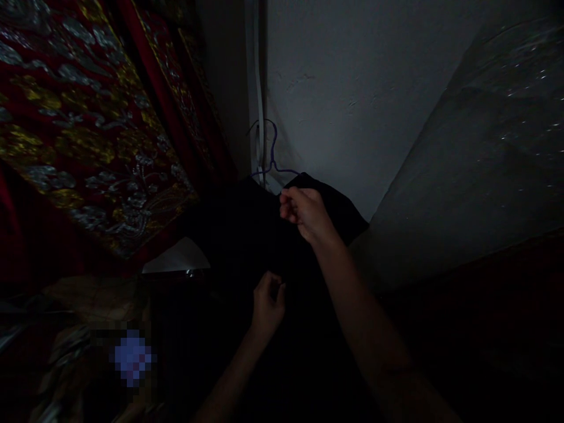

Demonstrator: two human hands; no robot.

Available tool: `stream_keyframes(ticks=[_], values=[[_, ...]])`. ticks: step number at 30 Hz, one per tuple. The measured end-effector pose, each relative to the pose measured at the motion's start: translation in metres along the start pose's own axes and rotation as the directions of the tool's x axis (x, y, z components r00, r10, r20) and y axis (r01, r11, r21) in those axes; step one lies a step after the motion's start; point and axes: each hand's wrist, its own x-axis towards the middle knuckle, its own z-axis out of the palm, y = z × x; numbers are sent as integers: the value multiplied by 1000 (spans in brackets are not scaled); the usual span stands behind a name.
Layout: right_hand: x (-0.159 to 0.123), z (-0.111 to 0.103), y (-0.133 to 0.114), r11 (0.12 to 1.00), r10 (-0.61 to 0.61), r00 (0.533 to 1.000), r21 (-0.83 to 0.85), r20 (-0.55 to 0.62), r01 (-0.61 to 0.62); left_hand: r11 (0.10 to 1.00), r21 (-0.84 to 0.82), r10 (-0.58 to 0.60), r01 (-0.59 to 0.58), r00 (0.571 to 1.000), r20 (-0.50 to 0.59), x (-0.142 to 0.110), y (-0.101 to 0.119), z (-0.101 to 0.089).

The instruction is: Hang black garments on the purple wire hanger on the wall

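Observation:
A black garment (247,229) hangs on a purple hanger (274,153) in front of me. My right hand (304,211) is at the garment's neck opening, fingers curled and thumb pressed against them. Lower down, in front of the garment's dark body, my left hand (269,298) is closed, thumb bent towards the fingertips. In the dim light I cannot make out whether either hand pinches cloth or something small. The lower part of the garment is lost in darkness.
Pale straps (259,70) run down the wall (352,88) behind the hanger's hook. Red cloth with gold and silver embroidery (101,123) hangs at the left. Clear plastic sheeting (497,129) covers the right side. A pixelated bluish patch (132,356) shows at lower left.

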Motion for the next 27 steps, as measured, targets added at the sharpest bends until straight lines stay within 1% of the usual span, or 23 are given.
stream_keyframes(ticks=[2,4,5,7,9,10,13,15,18,19,21,22,24,26,27], values=[[-4,4,-8,999,-50,998,-13,35,51,1000,13,27,-28,998,52,9,3,-5],[-12,5,-6,994,-106,991,-30,77,108,998,-14,58,-57,995,79,26,11,-18],[-16,4,-3,990,-133,987,-41,92,137,996,-41,85,-83,994,69,38,18,-27],[-21,1,4,980,-176,978,-78,112,185,978,-87,187,-188,982,-17,64,38,-47],[-23,-1,9,966,-211,969,-127,126,227,940,-52,330,-338,936,-126,94,64,-66],[-23,-2,10,957,-231,964,-148,133,250,916,-11,395,-401,907,-150,108,78,-74],[-22,-2,12,923,-304,940,-198,153,331,837,131,540,-531,841,-42,140,109,-88],[-20,0,16,891,-370,921,-234,124,390,805,205,571,-557,821,-14,149,121,-89],[-16,4,34,843,-452,891,-305,43,443,813,254,558,-524,825,-85,149,131,-86],[-16,6,45,843,-449,893,-319,25,432,822,249,551,-511,825,-125,148,133,-87],[-16,8,69,873,-381,925,-324,12,364,843,221,535,-490,809,-243,148,136,-94],[-18,8,82,895,-327,945,-315,14,315,855,210,519,-475,793,-319,149,137,-101],[-27,5,105,935,-221,975,-278,27,219,886,187,460,-424,753,-471,155,133,-123],[-40,2,121,966,-140,990,-219,14,139,930,112,343,-350,718,-606,162,121,-151],[-48,0,125,977,-108,994,-184,-3,106,950,22,249,-311,712,-657,164,112,-165]])
